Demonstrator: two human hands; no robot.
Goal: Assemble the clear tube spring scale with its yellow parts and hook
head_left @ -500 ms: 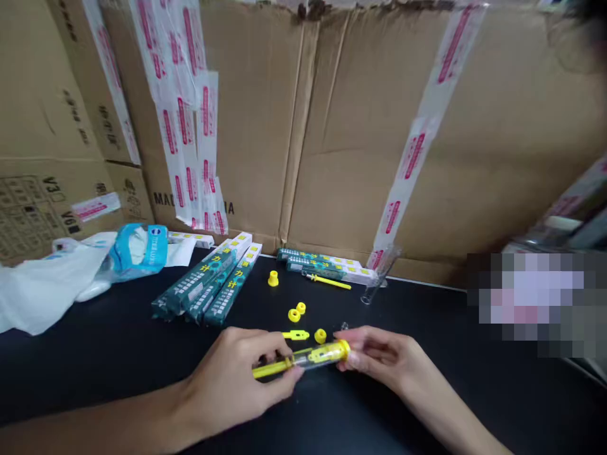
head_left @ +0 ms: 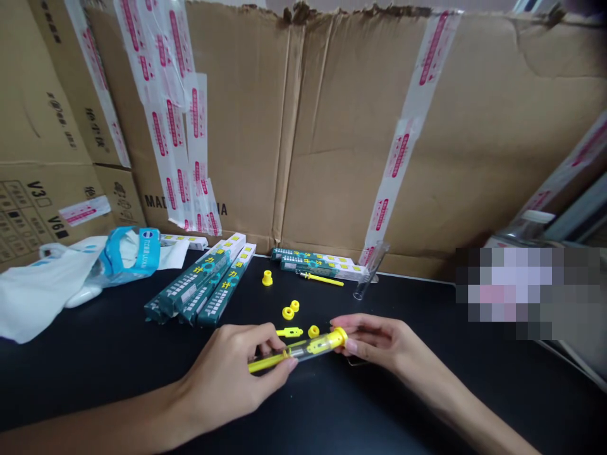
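My left hand [head_left: 239, 363] is closed around the lower part of a tubular spring scale [head_left: 303, 351], a clear tube with a yellow rod and flat yellow piece inside. At its right end is a yellow cap [head_left: 339, 338], pinched by the thumb and fingers of my right hand [head_left: 379, 341]. The tube lies nearly level, cap end slightly higher. A thin wire shows below my right fingers; its shape is partly hidden. Just beyond the tube lie a flat yellow piece [head_left: 289, 332] and a small yellow cap [head_left: 313, 331].
Two yellow rings [head_left: 288, 313] and a yellow stopper [head_left: 267, 278] lie farther back. Behind them are green-and-white boxes [head_left: 203, 278], a yellow rod with a hook [head_left: 325, 280] and a clear tube [head_left: 371, 270]. A tissue pack [head_left: 130, 253] sits left. Cardboard walls [head_left: 332, 126] enclose the black table.
The view has shifted, so most things appear slightly farther left. Both hands still hold the spring scale. The wire near my right fingers showed above the cap before and shows below it now.
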